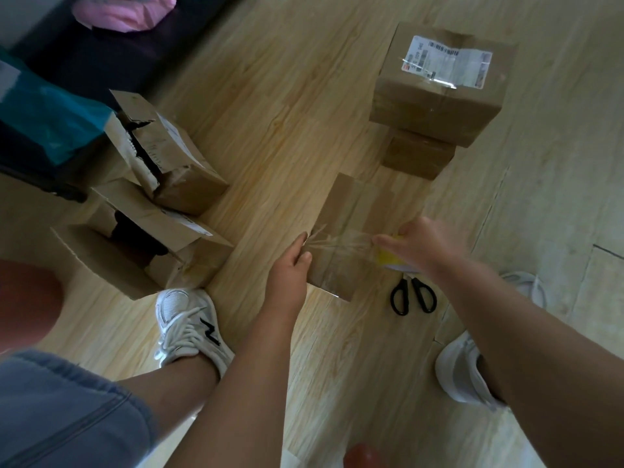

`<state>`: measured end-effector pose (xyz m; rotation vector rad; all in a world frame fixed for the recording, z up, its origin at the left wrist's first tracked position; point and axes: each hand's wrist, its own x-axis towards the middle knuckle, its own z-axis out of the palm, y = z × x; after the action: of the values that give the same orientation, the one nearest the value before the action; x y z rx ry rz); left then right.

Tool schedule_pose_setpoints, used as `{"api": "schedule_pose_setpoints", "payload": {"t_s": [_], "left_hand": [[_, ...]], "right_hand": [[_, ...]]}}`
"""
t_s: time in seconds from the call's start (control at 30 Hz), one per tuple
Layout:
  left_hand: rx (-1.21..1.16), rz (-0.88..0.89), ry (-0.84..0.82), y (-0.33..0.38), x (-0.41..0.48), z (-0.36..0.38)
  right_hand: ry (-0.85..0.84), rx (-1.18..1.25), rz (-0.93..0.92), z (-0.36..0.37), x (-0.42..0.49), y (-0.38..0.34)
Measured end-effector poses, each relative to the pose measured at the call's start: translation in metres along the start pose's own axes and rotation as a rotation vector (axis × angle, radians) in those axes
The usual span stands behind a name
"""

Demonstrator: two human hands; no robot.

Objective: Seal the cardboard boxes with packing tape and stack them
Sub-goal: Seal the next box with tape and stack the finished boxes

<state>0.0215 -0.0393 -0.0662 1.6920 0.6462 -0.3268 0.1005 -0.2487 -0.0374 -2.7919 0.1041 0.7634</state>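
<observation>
Two hands on one box [347,211] on the floor [270,96]: left hand [290,265] pinches the tape [341,243] end at the box's 9 o'clock edge, right hand [422,241] grips the yellow tape roll [388,256] at 3 o'clock, strip taut between. At 5 o'clock lie scissors [412,295]; two stacked boxes [439,92] at 1 o'clock.

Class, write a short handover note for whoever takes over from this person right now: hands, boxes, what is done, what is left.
Hands: the left hand pinches the end of the clear tape at the left edge of the middle box. The right hand grips the yellow tape roll, with the strip stretched across that box.
The scissors lie on the floor beside it.
Done: two closed boxes stacked at far right.
Left: press down and cut this strip, stack the box, then seal the open boxes on the left.
</observation>
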Motion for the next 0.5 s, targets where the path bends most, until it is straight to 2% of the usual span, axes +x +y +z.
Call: {"api": "schedule_pose_setpoints", "payload": {"t_s": [0.2, 0.33, 0.5], "left_hand": [[0.092, 0.043, 0.087, -0.007, 0.002, 0.008], [0.092, 0.044, 0.083, -0.006, -0.001, 0.006], [0.111, 0.034, 0.085, -0.004, -0.002, 0.007]], "right_hand": [[-0.012, 0.031, 0.049, -0.003, -0.001, -0.003], [-0.035, 0.09, 0.081, -0.008, -0.007, -0.006], [0.033, 0.07, 0.076, -0.011, -0.023, -0.009]]}}
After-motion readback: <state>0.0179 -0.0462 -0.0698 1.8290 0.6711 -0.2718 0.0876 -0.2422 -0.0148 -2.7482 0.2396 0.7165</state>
